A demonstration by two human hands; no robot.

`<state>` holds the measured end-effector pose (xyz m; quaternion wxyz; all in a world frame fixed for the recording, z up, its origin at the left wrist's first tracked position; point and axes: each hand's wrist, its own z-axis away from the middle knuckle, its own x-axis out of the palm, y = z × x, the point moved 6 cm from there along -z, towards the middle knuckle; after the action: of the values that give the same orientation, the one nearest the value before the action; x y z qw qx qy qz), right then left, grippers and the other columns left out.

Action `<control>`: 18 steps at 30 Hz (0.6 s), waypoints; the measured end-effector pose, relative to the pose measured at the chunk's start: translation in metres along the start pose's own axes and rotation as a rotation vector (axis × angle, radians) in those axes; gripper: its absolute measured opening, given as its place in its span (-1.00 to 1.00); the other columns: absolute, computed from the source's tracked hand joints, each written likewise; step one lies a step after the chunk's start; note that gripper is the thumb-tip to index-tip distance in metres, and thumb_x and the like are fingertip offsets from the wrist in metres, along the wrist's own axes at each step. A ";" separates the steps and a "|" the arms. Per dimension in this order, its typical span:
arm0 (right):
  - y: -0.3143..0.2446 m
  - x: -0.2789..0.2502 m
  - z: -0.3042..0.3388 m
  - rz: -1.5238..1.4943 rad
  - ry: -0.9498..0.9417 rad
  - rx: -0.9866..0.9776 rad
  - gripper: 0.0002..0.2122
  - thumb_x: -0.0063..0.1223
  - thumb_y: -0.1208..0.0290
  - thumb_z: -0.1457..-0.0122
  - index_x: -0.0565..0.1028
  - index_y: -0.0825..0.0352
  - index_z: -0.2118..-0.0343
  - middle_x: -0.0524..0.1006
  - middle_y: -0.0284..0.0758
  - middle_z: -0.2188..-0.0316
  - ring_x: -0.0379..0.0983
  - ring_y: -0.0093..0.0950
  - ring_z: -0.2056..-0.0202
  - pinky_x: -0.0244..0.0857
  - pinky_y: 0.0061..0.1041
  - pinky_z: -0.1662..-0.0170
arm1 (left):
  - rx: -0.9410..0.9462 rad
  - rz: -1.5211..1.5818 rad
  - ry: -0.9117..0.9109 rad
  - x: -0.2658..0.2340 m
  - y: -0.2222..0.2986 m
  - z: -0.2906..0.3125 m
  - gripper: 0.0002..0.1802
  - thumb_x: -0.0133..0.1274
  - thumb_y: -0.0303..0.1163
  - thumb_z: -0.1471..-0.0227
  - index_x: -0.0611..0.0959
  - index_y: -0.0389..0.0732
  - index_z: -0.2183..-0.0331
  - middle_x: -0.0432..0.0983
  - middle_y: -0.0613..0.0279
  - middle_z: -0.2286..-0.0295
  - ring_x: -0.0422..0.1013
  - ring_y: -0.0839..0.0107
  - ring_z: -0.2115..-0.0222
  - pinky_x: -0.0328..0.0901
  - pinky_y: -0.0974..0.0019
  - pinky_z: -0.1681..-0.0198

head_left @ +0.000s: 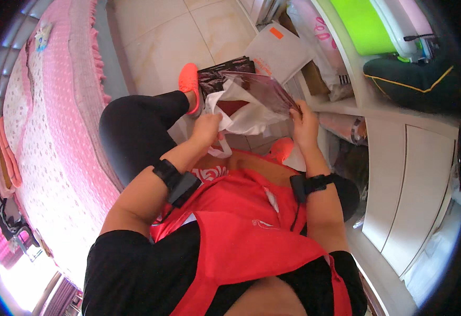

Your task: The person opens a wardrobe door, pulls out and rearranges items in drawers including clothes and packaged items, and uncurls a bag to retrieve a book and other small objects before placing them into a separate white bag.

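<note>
While only one end of the clear pack (267, 88) was held, it could have slipped

Because your right hand (306, 126) had it just by the near right corner, the far end could have dipped or slid away; a loose pinch would have been the likely cause. The white bag (252, 119) looked thin and crumpled, so a hard tug from your left hand (207, 129) might have torn it or caught the pack in its folds.

The pack slanted away, up and left, from your right fingers, which pinched its corner; whether any of it sat inside the bag, I could not tell. Your left fingers were closed on the bag's left edge. Beyond, a dark bundle (234, 66) lay on the floor (162, 50).
</note>
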<state>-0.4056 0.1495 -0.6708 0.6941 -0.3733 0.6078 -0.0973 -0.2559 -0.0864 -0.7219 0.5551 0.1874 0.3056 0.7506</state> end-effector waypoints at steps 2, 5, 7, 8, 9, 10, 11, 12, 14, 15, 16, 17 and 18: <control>0.013 0.012 0.002 -0.165 -0.045 0.110 -0.76 0.02 0.44 -0.08 0.41 0.32 0.16 0.51 -0.19 0.34 0.45 -0.30 0.27 0.27 -0.44 0.21 | -0.033 -0.051 -0.015 0.005 0.001 0.004 -0.61 -0.19 -0.16 -0.04 0.55 -0.29 0.48 0.40 0.16 0.71 0.24 0.42 0.78 0.11 0.34 0.70; 0.003 0.042 -0.008 -0.631 -0.102 0.078 -0.76 0.01 0.45 -0.10 0.40 0.33 0.15 0.50 -0.27 0.34 0.41 -0.46 0.28 0.24 -0.49 0.19 | -0.062 -0.063 0.040 0.007 0.001 0.006 -0.60 -0.19 -0.15 -0.04 0.54 -0.31 0.47 0.38 0.17 0.74 0.24 0.41 0.77 0.11 0.34 0.70; -0.009 0.059 -0.014 -0.675 -0.205 0.034 -0.77 0.01 0.47 -0.11 0.39 0.35 0.16 0.46 -0.33 0.36 0.34 -0.56 0.29 0.20 -0.56 0.18 | -0.079 -0.074 0.060 0.005 -0.002 0.007 -0.58 -0.14 -0.14 0.04 0.53 -0.36 0.51 0.41 0.11 0.73 0.31 0.37 0.75 0.15 0.27 0.70; -0.014 0.062 -0.019 -0.695 -0.244 0.039 -0.78 0.01 0.50 -0.10 0.38 0.37 0.17 0.44 -0.34 0.37 0.31 -0.57 0.30 0.18 -0.59 0.17 | -0.082 -0.075 0.061 0.005 -0.004 0.007 -0.58 -0.14 -0.14 0.04 0.53 -0.36 0.51 0.41 0.11 0.73 0.31 0.37 0.75 0.15 0.27 0.70; -0.013 0.062 -0.024 -0.696 -0.246 0.042 -0.78 0.01 0.50 -0.10 0.38 0.37 0.17 0.44 -0.34 0.37 0.31 -0.57 0.30 0.18 -0.59 0.17 | -0.069 -0.064 0.078 0.005 -0.005 0.006 -0.59 -0.13 -0.15 0.04 0.53 -0.36 0.51 0.41 0.11 0.73 0.31 0.38 0.75 0.16 0.27 0.70; -0.015 0.060 -0.031 -0.720 -0.213 0.045 -0.78 0.01 0.50 -0.10 0.38 0.37 0.17 0.43 -0.35 0.37 0.30 -0.58 0.29 0.18 -0.59 0.16 | -0.057 -0.053 0.100 0.003 -0.006 0.005 -0.60 -0.11 -0.16 0.05 0.53 -0.36 0.51 0.41 0.11 0.73 0.32 0.38 0.74 0.16 0.27 0.69; -0.018 0.058 -0.036 -0.744 -0.180 0.048 -0.78 0.01 0.51 -0.10 0.38 0.38 0.17 0.43 -0.36 0.38 0.30 -0.59 0.29 0.17 -0.60 0.15 | -0.061 -0.054 0.103 0.001 -0.008 0.004 -0.60 -0.11 -0.16 0.05 0.53 -0.36 0.51 0.41 0.11 0.73 0.32 0.38 0.74 0.16 0.27 0.69; -0.019 0.054 -0.038 -0.746 -0.183 0.050 -0.78 0.01 0.51 -0.10 0.38 0.38 0.17 0.43 -0.36 0.38 0.30 -0.59 0.29 0.17 -0.60 0.15 | -0.061 -0.029 0.104 -0.001 -0.010 0.002 -0.62 -0.10 -0.17 0.05 0.54 -0.36 0.51 0.41 0.12 0.73 0.32 0.38 0.74 0.17 0.28 0.68; -0.035 0.038 -0.044 -0.856 -0.119 0.093 -0.75 0.01 0.50 -0.10 0.37 0.39 0.14 0.44 -0.37 0.37 0.31 -0.60 0.27 0.19 -0.57 0.14 | -0.070 -0.001 0.109 -0.005 -0.011 0.004 -0.63 -0.08 -0.18 0.06 0.54 -0.35 0.51 0.41 0.13 0.73 0.32 0.39 0.74 0.17 0.28 0.67; -0.034 0.041 -0.044 -0.854 -0.121 0.098 -0.75 0.01 0.50 -0.10 0.37 0.39 0.14 0.44 -0.37 0.37 0.31 -0.60 0.27 0.19 -0.57 0.14 | -0.093 0.010 0.097 -0.006 -0.009 0.006 -0.63 -0.09 -0.18 0.06 0.55 -0.35 0.51 0.41 0.12 0.73 0.32 0.38 0.74 0.17 0.27 0.67; -0.034 0.045 -0.045 -0.891 -0.144 0.078 -0.76 0.01 0.50 -0.11 0.37 0.42 0.15 0.45 -0.35 0.35 0.33 -0.58 0.25 0.21 -0.56 0.14 | -0.114 0.020 0.082 -0.005 -0.007 0.007 -0.62 -0.09 -0.18 0.06 0.55 -0.36 0.52 0.41 0.10 0.73 0.33 0.38 0.74 0.18 0.26 0.66; -0.033 0.049 -0.047 -0.927 -0.167 0.058 -0.76 0.01 0.50 -0.11 0.37 0.44 0.16 0.46 -0.33 0.34 0.35 -0.55 0.23 0.22 -0.54 0.13 | -0.116 0.020 0.077 -0.005 -0.006 0.005 -0.62 -0.09 -0.18 0.06 0.55 -0.36 0.52 0.41 0.10 0.73 0.33 0.38 0.74 0.18 0.26 0.66; -0.023 0.058 -0.047 -0.924 -0.165 0.061 -0.76 0.01 0.50 -0.11 0.37 0.44 0.16 0.46 -0.33 0.34 0.35 -0.55 0.23 0.22 -0.54 0.13 | -0.120 -0.017 0.110 -0.007 -0.005 0.002 -0.61 -0.10 -0.18 0.05 0.55 -0.36 0.54 0.41 0.08 0.72 0.33 0.35 0.74 0.18 0.25 0.65</control>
<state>-0.4275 0.0806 -0.7003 0.6348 -0.5906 0.3176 -0.3840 -0.2489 -0.0914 -0.7229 0.5540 0.1097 0.2914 0.7721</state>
